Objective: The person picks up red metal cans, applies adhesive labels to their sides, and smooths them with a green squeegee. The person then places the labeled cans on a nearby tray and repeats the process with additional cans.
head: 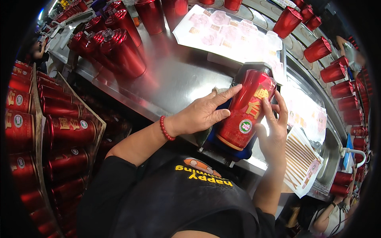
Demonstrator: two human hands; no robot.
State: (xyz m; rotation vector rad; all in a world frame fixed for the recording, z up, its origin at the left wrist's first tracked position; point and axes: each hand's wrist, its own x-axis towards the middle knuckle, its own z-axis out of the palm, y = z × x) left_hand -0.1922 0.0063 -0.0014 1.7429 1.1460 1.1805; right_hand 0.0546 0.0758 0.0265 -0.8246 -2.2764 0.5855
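A glossy red bottle [236,110] with raised gold characters and a round green-and-white sticker [245,126] lies tilted in a dark holder with blue padding [245,154]. Its clear neck points away from me. My left hand [204,113], below a red bead bracelet [166,128], rests its fingers and thumb against the bottle's left side. From the other side my right hand [273,122] touches the bottle, fingertips along its right edge. Between them the two hands hold it in place. The bottle's underside is hidden.
Several red bottles [122,53] stand on the steel table [175,80]. Printed label sheets [226,32] lie behind the holder, and a sheet of gold strips [300,160] lies right, beside a sink [329,160]. A conveyor [312,65] carries bottles; bottle-filled crates [70,128] stand left.
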